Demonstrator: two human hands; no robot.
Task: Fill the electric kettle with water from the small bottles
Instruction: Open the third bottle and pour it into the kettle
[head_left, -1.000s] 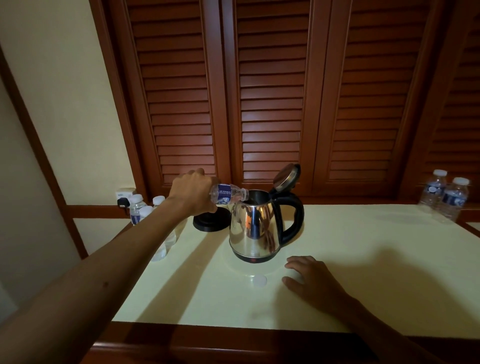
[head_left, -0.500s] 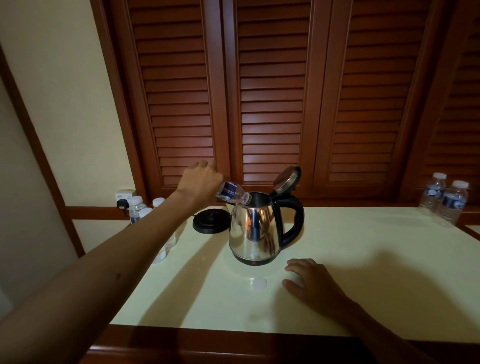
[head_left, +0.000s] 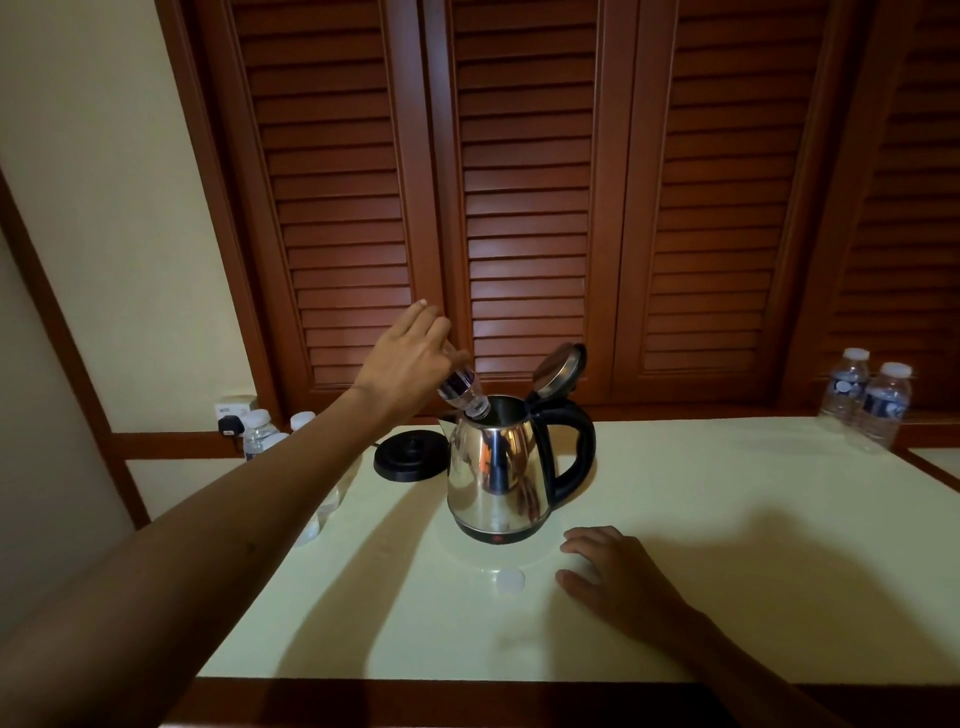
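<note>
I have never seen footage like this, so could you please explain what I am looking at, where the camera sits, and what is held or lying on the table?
No machine here: a person wears one wide-angle camera on the head, looking forward and down at their own bare hands. The left hand grips a small bottle, tipped neck-down into the open electric kettle, whose lid is flipped up. The right hand rests on the table. A loose bottle cap lies near it. The kettle's black base sits beside the kettle. More bottles stand at the left and at the far right.
</note>
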